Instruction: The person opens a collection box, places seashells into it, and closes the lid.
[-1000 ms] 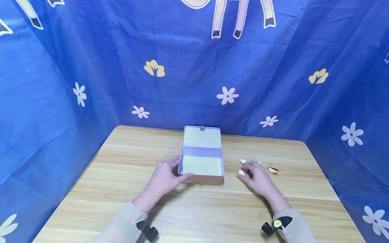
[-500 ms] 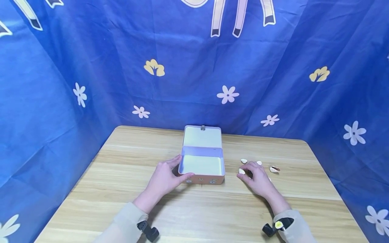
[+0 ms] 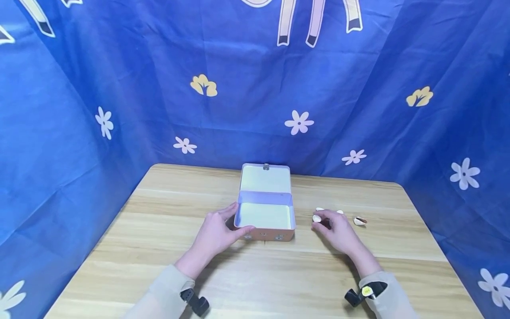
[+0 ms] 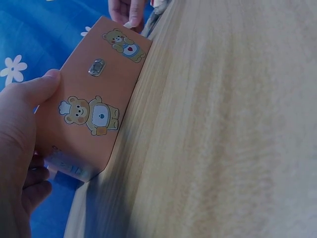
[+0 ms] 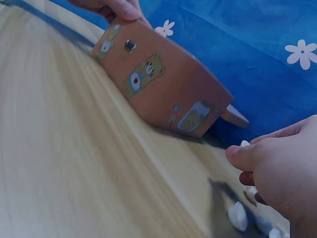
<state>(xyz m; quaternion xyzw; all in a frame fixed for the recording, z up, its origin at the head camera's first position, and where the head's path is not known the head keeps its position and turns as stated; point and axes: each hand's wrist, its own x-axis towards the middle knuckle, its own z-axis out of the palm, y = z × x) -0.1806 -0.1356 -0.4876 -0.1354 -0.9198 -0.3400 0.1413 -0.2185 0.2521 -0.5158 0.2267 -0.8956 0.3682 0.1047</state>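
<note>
Head view: at centre, the left hand [image 3: 215,230] grips the left front corner of an orange, rectangular, open-lidded box [image 3: 266,235] (white inside), thumb and fingers spread; right of centre, the right hand [image 3: 338,232] pinches a small white shell-like piece [image 3: 316,218].

Left wrist view: the thumb [image 4: 44,85] presses the box's front, upper left.

Right wrist view: loose white pieces [image 5: 237,216] lie lower right.

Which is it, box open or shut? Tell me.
The box is open: in the head view its lid is swung back, baring the pale inner floor.
</note>
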